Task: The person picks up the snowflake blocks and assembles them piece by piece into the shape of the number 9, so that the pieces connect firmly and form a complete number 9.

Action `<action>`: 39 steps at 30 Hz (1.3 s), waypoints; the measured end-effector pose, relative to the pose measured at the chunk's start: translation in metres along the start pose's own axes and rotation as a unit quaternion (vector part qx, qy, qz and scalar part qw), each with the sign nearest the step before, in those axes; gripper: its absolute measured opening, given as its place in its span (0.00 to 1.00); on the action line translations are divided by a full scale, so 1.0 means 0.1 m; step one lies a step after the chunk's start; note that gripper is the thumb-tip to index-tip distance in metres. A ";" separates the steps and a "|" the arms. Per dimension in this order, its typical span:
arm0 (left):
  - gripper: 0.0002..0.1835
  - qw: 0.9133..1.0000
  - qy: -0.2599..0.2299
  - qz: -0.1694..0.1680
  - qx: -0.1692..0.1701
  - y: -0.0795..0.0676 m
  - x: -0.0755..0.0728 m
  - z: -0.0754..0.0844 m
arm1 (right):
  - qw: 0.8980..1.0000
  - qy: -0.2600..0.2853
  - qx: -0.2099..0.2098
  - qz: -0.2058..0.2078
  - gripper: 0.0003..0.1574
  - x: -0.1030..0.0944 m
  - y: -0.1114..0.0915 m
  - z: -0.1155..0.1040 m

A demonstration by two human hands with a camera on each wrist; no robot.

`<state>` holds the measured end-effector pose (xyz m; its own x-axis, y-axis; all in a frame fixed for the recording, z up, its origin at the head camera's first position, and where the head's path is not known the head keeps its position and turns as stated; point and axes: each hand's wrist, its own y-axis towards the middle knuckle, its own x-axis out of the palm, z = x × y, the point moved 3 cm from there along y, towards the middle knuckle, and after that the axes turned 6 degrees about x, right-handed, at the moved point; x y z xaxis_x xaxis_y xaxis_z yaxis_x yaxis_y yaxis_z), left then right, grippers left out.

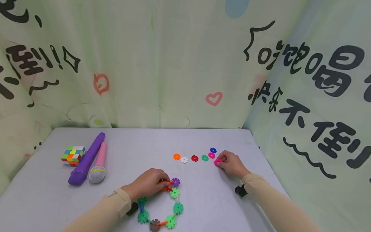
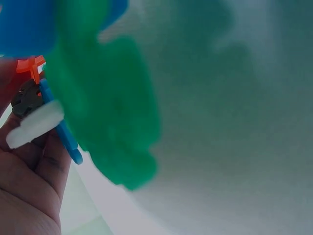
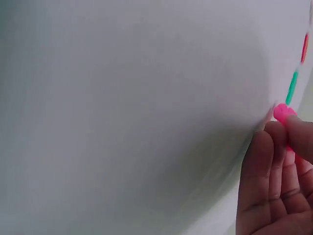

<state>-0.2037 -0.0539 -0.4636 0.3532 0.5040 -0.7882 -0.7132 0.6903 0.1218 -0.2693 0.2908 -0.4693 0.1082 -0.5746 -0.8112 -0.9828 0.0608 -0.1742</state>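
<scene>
My left hand (image 1: 148, 182) grips the upper end of a looped chain of interlocking snowflake discs, at orange and red pieces close to a purple disc (image 1: 175, 182). The loop hangs down towards the table's front, with light green discs (image 1: 178, 208), a brown disc (image 1: 155, 225) and darker green discs (image 1: 143, 216). In the left wrist view, a blurred green disc (image 2: 122, 112) fills the foreground, and a white disc (image 2: 36, 125) stands before the fingers. Further right, my right hand (image 1: 232, 164) pinches a pink disc (image 1: 216, 162) between thumb and fingers, low over the table.
Loose discs lie in a row beyond my hands: orange (image 1: 176, 156), white (image 1: 184, 159), red (image 1: 195, 158), green (image 1: 204, 158), another pink (image 1: 211, 155) and blue (image 1: 213, 150). At left are a puzzle cube (image 1: 73, 156), a purple microphone (image 1: 87, 161) and a pink microphone (image 1: 99, 164).
</scene>
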 end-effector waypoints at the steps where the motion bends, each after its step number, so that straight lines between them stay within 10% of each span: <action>1: 0.04 1.000 0.000 0.001 0.000 0.00 0.00 0.00 | 1.000 0.004 -0.014 -0.004 0.12 0.03 -0.04 -0.06; 13: 0.05 1.000 -0.012 0.008 0.002 -0.02 0.00 0.00 | 0.971 0.043 -0.205 -0.117 0.07 0.56 -0.56 -0.81; 39: 0.04 1.000 -0.017 0.022 0.002 0.00 0.01 0.02 | 0.963 0.033 -0.253 -0.091 0.08 0.67 -0.70 -0.98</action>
<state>-0.2027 -0.0524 -0.4631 0.3423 0.5506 -0.7613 -0.7256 0.6697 0.1581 -0.2074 0.1682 -0.4571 0.2914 -0.5906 -0.7525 -0.8977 -0.4406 -0.0018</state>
